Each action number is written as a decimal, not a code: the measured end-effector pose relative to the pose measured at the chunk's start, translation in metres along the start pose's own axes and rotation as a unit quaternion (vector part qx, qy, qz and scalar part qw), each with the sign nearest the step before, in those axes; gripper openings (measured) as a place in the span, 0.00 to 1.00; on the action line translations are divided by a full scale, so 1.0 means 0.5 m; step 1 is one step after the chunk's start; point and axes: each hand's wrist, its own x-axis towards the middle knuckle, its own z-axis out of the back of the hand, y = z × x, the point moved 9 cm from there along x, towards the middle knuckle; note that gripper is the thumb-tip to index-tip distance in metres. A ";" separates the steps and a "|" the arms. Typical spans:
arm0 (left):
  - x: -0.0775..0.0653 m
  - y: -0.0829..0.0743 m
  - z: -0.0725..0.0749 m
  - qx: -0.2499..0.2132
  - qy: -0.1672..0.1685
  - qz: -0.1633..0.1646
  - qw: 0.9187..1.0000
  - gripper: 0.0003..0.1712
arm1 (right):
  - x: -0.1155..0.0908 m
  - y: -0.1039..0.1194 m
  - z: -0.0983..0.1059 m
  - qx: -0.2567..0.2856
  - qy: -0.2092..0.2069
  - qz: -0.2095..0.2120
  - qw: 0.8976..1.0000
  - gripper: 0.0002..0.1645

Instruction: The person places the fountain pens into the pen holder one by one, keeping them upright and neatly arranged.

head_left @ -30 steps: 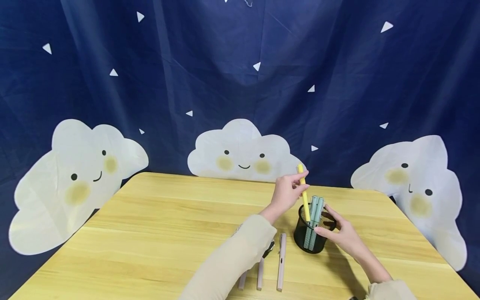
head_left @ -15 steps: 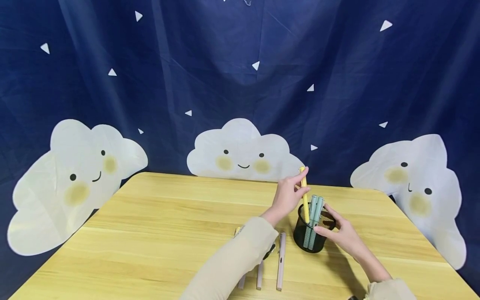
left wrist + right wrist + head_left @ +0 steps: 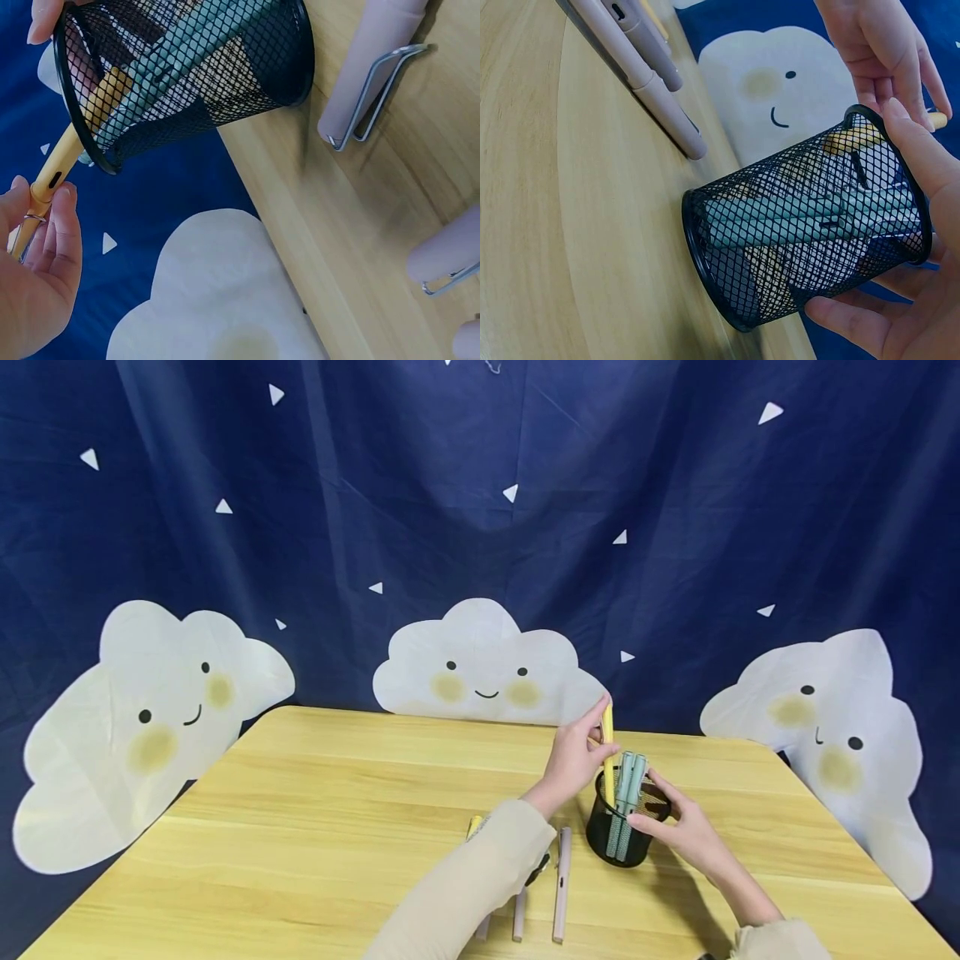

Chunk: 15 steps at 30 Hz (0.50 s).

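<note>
A person is working with both bare hands at a pale wooden tabletop. The left hand is pinching a yellow pen near its top, between thumb and fingers. The pen's lower end is hanging inside a black mesh cup; through the mesh, that end is showing well above the base.

The cup is standing right of the middle, closer to the far edge than to the near one. The right hand is steadying it, thumb and fingers curling around it near the rim. Two green pens are already standing inside, beside the yellow one.

Compared with a second ago, the yellow pen is standing straighter and sitting slightly lower, so it seems to be going into the cup but is not yet released.

Toward the near edge, three lilac pens are lying side by side, two partly hidden by the left sleeve. Another yellow pen is peeking out past that sleeve. Behind the far edge, a dark blue curtain is hanging, printed with smiling clouds.
</note>
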 end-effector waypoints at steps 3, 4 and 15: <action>-0.001 0.005 -0.001 0.007 -0.004 -0.002 1.000 0.39 | -0.001 -0.001 0.000 0.000 0.000 0.001 1.000 0.47; -0.001 0.007 -0.002 0.009 -0.005 -0.003 1.000 0.39 | 0.000 -0.001 0.000 0.001 0.000 0.001 1.000 0.47; -0.006 0.012 -0.009 0.044 -0.007 -0.021 0.999 0.36 | 0.002 -0.002 0.002 0.003 -0.006 0.010 1.000 0.46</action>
